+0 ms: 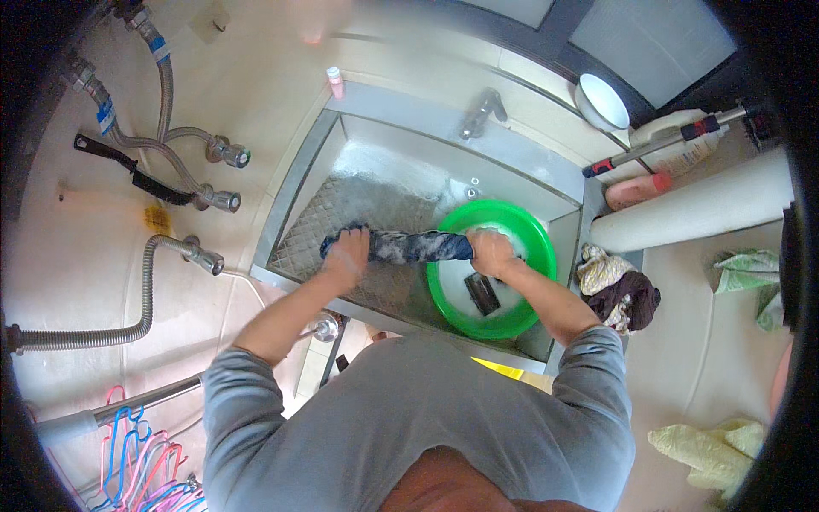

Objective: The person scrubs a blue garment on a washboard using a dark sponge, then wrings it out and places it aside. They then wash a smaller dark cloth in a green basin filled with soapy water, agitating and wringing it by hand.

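Note:
A dark, soapy cloth (419, 248) is stretched as a roll between my two fists, over the laundry sink (358, 281). My left hand (349, 253) grips its left end above the ridged washboard slope. At the other end, my right hand (491, 251) clasps it over the rim of a green plastic basin (437, 288). Whitish sudsy water fills the basin. A dark brown block-like object (481, 294), perhaps a brush, sits in that water; its far end is near my right wrist.
A faucet (481, 115) stands at the sink's back. Bunched clothes (617, 291) lie on the right ledge, near a white cylinder (691, 198) and a pink bottle (636, 191). Valves with braided hoses (167, 96) line the left wall. Hangers (137, 454) hang from a rail.

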The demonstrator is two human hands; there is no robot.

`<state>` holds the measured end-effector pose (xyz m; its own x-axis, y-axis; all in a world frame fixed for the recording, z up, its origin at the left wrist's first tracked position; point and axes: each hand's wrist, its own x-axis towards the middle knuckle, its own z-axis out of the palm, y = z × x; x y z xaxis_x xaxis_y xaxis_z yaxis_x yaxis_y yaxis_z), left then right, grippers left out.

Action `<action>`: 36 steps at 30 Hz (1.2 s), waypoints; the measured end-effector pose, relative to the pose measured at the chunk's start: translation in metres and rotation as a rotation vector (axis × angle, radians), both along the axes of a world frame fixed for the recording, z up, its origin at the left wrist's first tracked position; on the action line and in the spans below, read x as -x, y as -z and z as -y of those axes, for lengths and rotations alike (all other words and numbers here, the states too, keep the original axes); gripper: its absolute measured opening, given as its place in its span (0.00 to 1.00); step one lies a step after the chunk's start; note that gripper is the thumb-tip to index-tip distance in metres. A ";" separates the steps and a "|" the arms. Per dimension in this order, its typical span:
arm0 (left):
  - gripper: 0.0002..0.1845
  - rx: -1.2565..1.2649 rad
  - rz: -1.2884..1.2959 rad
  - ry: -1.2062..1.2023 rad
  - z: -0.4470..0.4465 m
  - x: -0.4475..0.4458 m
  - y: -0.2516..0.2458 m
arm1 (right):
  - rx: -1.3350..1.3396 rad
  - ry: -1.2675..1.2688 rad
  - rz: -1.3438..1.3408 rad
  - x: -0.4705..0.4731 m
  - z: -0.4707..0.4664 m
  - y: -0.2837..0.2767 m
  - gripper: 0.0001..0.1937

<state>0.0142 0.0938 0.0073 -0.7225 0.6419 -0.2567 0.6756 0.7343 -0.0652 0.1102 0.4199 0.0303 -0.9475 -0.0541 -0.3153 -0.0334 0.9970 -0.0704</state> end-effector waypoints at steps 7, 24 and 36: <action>0.66 0.396 0.239 0.268 -0.042 0.087 -0.002 | 0.005 -0.087 -0.121 -0.009 -0.002 0.001 0.18; 0.50 -0.225 0.059 -0.286 -0.006 0.028 0.003 | -0.087 -0.295 -0.493 0.050 -0.010 -0.023 0.08; 0.51 0.407 0.633 0.139 -0.047 0.118 0.003 | -0.193 -0.551 -0.526 0.083 -0.012 -0.043 0.10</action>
